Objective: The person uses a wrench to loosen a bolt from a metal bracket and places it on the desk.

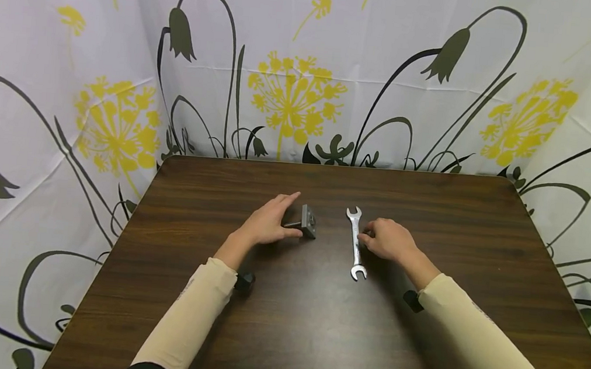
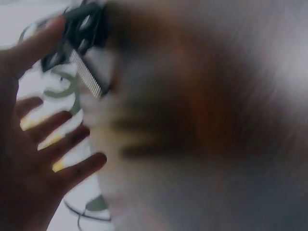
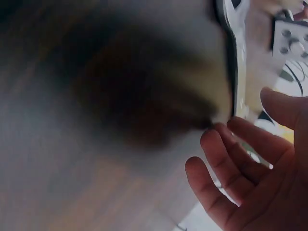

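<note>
A double open-ended wrench (image 1: 356, 242) lies lengthwise on the table, its two forked ends pointing away from and toward me. Close to its right side is my right hand (image 1: 388, 240), fingers loosely bent; in the right wrist view the fingertips reach the wrench's edge, though contact is hard to tell. To the left, a small metal plate with holes (image 1: 309, 221) stands on edge with a threaded bolt (image 2: 85, 74) sticking out of it. My left hand (image 1: 268, 221) spreads around the bolt side, thumb tip by the plate, fingers straight and not closed on it.
Both things rest on a dark wood-grain table (image 1: 293, 336) with rounded far corners. A white curtain (image 1: 299, 26) printed with yellow and grey flowers hangs behind the table and along its sides. Each wrist wears a small dark camera.
</note>
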The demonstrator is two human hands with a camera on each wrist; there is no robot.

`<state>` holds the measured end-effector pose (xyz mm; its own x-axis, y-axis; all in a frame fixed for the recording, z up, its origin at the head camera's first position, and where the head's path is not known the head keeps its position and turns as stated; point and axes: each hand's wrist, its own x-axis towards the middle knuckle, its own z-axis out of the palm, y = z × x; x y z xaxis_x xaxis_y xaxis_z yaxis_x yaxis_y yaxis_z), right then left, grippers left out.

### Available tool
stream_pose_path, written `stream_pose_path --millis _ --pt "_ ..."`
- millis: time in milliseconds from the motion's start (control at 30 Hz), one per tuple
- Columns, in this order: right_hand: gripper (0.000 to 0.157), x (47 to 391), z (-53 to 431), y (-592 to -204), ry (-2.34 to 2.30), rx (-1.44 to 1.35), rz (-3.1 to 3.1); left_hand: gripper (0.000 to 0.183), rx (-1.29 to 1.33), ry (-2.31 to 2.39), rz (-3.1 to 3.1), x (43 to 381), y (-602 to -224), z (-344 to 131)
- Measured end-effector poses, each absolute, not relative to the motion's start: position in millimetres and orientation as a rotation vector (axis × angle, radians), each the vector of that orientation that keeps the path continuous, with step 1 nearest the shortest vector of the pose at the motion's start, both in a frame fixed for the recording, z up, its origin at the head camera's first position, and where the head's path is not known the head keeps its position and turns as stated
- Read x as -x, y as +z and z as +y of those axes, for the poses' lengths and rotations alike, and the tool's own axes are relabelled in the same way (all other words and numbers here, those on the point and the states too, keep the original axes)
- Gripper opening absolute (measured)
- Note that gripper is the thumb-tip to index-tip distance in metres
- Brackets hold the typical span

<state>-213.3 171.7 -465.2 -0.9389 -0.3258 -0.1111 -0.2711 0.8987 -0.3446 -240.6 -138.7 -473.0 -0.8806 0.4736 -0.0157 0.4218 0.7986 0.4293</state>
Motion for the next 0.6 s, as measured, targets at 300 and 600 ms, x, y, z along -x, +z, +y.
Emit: stream_pose_path --millis 300,600 --pt "0.039 205 156 -476 -0.431 0.362 2.991 0.095 -0.553 0.565 3.007 228 -486 -111" --pt "0.035 201 146 -481 -0.282 0.387 3.081 0.09 -0.517 0.581 3.015 227 -485 -106"
